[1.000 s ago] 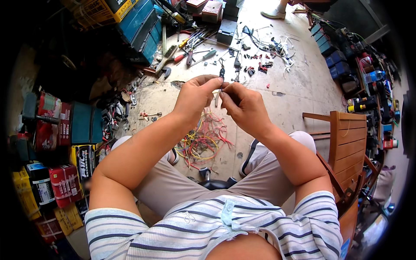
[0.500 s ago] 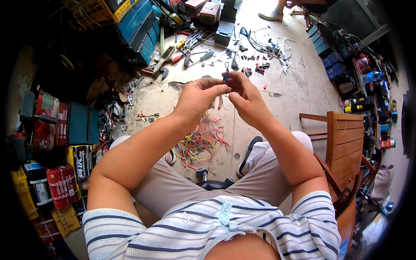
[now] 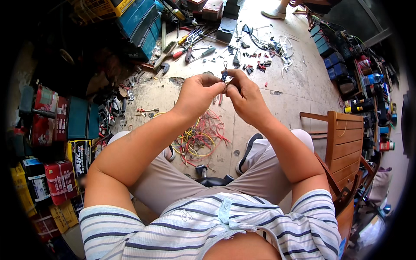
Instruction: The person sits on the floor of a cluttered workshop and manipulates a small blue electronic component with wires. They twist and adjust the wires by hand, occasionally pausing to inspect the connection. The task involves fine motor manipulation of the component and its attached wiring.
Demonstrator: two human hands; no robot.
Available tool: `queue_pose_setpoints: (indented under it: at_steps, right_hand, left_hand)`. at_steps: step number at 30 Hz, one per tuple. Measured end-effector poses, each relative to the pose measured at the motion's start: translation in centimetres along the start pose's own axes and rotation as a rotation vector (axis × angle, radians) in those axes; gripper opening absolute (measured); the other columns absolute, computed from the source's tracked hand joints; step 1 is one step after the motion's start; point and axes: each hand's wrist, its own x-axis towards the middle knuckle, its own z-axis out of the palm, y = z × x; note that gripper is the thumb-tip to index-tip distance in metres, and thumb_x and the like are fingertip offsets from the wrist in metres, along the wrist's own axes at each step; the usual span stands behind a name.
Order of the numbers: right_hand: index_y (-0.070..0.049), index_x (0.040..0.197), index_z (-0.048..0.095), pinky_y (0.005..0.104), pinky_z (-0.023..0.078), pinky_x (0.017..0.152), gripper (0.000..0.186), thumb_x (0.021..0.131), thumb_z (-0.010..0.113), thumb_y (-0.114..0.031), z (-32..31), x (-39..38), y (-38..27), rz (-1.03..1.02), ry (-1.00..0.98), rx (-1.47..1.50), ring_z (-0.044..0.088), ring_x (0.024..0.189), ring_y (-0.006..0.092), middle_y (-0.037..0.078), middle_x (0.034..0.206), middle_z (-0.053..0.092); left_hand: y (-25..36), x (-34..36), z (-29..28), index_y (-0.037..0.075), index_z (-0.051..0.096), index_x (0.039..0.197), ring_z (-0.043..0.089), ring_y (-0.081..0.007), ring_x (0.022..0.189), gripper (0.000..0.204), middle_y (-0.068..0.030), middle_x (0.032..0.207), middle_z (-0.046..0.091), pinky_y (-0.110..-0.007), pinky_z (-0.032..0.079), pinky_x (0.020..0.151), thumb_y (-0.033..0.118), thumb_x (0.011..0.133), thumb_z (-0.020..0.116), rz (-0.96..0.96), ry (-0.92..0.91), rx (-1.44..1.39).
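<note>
In front of me, a small dark blue-black coiled piece, possibly wound cord or wire (image 3: 224, 76), stands upright between my fingertips, with a thin loop at its top. My left hand (image 3: 195, 94) pinches it from the left with thumb and fingers. From the other side my right hand (image 3: 248, 99) closes on its lower part, thumb bent inward. The fingers cover part of the piece, so its exact kind is unclear. Beyond and below the hands, a tangle of red, yellow and dark wires (image 3: 200, 145) lies on the floor between my feet.
Screwdrivers and other tools (image 3: 188, 54), a brush (image 3: 167, 53) and cable scraps (image 3: 277, 47) lie on the floor ahead. Boxed batteries (image 3: 60, 182) are stacked at left. A wooden chair (image 3: 345, 138) stands at right near shelved goods (image 3: 370, 78). Another person's foot (image 3: 274, 14) shows at the far edge.
The coiled piece has shifted slightly, and more of its coils show above my fingers. My right thumb and fingers have moved a little closer in around its lower part.
</note>
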Motion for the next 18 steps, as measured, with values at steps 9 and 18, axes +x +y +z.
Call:
queue_pose_setpoints:
  at_steps: [9, 18]
  right_hand:
    - [0.003, 0.095, 0.058, 0.0247, 0.043, 0.049, 0.022, 0.09, 0.055, -0.019, -0.5, 0.6, 0.5, 0.137, -0.054, 0.229, 0.052, 0.057, 0.0074, 0.005, 0.067, 0.059]
    - [0.001, 0.089, 0.059, 0.0232, 0.04, 0.051, 0.02, 0.09, 0.056, -0.018, -1.7, 0.9, -0.3, 0.361, -0.102, 0.433, 0.048, 0.058, 0.0055, 0.0, 0.068, 0.055]
  left_hand:
    - [0.1, 0.0, -0.4, -0.008, 0.065, 0.093, 0.062, -0.0117, 0.076, 0.022, -0.0095, 0.083, 0.067, -0.024, 0.049, 0.071, 0.011, 0.081, 0.065, 0.041, -0.054, 0.238]
    - [0.8, -0.3, -0.2, -0.006, 0.065, 0.094, 0.06, -0.0091, 0.071, 0.02, -0.0076, 0.08, 0.066, -0.023, 0.048, 0.064, 0.012, 0.086, 0.062, 0.156, -0.049, 0.342]
